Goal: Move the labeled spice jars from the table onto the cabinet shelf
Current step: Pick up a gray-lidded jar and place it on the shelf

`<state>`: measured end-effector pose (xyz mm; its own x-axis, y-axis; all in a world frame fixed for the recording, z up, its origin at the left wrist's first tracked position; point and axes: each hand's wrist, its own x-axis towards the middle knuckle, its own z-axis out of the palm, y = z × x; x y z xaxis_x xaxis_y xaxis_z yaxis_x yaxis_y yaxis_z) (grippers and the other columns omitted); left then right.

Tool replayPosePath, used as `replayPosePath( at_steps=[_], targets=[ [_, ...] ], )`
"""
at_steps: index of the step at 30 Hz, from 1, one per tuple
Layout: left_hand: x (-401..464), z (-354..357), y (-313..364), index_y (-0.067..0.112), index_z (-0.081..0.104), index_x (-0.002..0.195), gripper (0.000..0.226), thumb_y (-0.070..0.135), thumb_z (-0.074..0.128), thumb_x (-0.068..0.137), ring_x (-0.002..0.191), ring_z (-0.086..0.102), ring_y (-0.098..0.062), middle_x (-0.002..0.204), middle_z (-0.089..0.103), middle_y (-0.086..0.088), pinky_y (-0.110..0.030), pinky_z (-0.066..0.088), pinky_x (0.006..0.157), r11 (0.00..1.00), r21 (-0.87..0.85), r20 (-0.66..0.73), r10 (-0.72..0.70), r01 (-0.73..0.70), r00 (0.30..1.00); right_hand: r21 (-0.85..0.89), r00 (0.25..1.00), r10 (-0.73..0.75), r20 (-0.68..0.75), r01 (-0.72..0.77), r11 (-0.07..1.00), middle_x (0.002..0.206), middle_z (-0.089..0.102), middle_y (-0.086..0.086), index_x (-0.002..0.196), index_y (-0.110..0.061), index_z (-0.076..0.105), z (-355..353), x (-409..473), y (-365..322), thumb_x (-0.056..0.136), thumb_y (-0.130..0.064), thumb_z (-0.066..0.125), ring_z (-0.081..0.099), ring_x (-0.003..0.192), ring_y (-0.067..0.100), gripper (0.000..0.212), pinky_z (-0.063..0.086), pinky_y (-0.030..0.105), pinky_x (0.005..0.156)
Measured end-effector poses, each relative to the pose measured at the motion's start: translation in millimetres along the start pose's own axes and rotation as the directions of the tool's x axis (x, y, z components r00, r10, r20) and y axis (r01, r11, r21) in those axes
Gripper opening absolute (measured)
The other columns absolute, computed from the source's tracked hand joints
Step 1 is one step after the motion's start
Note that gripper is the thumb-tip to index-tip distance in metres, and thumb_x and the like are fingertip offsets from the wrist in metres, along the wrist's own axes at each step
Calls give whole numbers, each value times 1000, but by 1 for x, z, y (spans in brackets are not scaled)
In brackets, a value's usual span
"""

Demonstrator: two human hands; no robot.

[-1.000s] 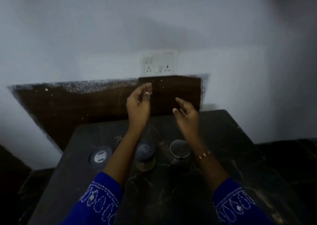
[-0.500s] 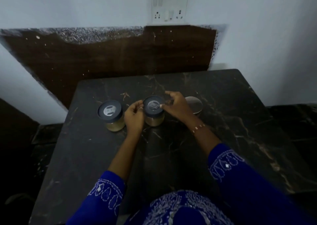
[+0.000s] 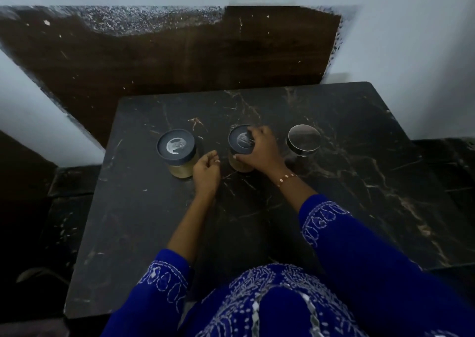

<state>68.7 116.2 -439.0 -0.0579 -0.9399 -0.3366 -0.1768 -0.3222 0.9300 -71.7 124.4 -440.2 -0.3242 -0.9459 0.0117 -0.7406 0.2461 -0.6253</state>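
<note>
On the black marbled stone worktop (image 3: 334, 208) stand three jars in a row. The right hand (image 3: 259, 150) wraps the middle glass jar with a dark round lid (image 3: 240, 141). Left of it, the left hand (image 3: 207, 167) rests loosely curled and empty, beside a matching dark-lidded glass jar (image 3: 176, 151). Right of the middle jar stands a shiny metal-lidded jar (image 3: 304, 139), untouched.
</note>
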Motion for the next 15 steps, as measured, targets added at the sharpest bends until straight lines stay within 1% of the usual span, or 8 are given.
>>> replayPosePath(
  at_steps=[2,4,5,7,9,11,13,15],
  targets=[
    [2,0,3,1,48,130,37,2,44,93,123,51,-25,132,55,-14,-32,41,103,1000,-1,11,15,-15,1000,106,998,30,-52,-24,994,132,42,13,132,-7,46,-2,-6,4,64,-26,83,46,121,24,79,36,23,99],
    [4,0,8,1,48,130,37,3,44,94,123,50,-23,133,54,-13,-28,40,101,999,15,27,48,-48,999,279,991,89,-99,-58,959,129,47,12,129,-8,48,-8,-14,7,61,-22,85,51,117,22,78,40,22,96],
    [5,0,10,1,48,130,36,4,44,94,123,51,-23,132,54,-12,-27,41,99,998,18,41,64,-65,997,387,988,125,-95,-79,919,129,48,11,129,-10,47,-13,-17,7,61,-19,85,52,116,22,78,44,24,96],
    [5,0,17,2,51,128,35,7,43,95,116,53,-21,126,56,-11,-28,45,94,995,24,100,90,-93,991,587,985,168,-25,-122,800,132,48,10,133,-14,41,-27,-22,4,67,-15,81,52,118,24,76,49,32,97],
    [0,1,25,4,54,123,31,13,38,97,102,56,-19,114,58,-9,-24,50,79,996,7,198,91,-94,976,720,984,167,55,-155,676,132,46,12,137,-18,35,-43,-25,0,76,-15,73,52,118,28,72,50,42,97],
    [-7,2,36,10,56,113,32,25,32,99,89,60,-18,104,61,-9,-21,51,66,997,-77,310,42,-19,950,826,986,141,85,-149,544,124,50,10,138,-20,33,-59,-27,-3,76,-19,67,54,115,30,71,48,47,97],
    [-11,4,46,16,52,116,35,36,29,99,94,61,-19,109,60,-9,-27,52,70,965,-214,461,-38,153,886,903,992,94,82,-114,415,112,53,4,137,-19,33,-72,-28,-5,74,-19,59,58,105,25,68,49,44,93],
    [-14,7,53,23,49,120,38,43,25,97,102,59,-25,115,58,-9,-36,51,78,910,-285,608,-71,302,791,942,996,70,54,-74,327,111,52,1,133,-18,34,-79,-29,-4,76,-18,52,59,98,17,60,52,36,84]
  ],
)
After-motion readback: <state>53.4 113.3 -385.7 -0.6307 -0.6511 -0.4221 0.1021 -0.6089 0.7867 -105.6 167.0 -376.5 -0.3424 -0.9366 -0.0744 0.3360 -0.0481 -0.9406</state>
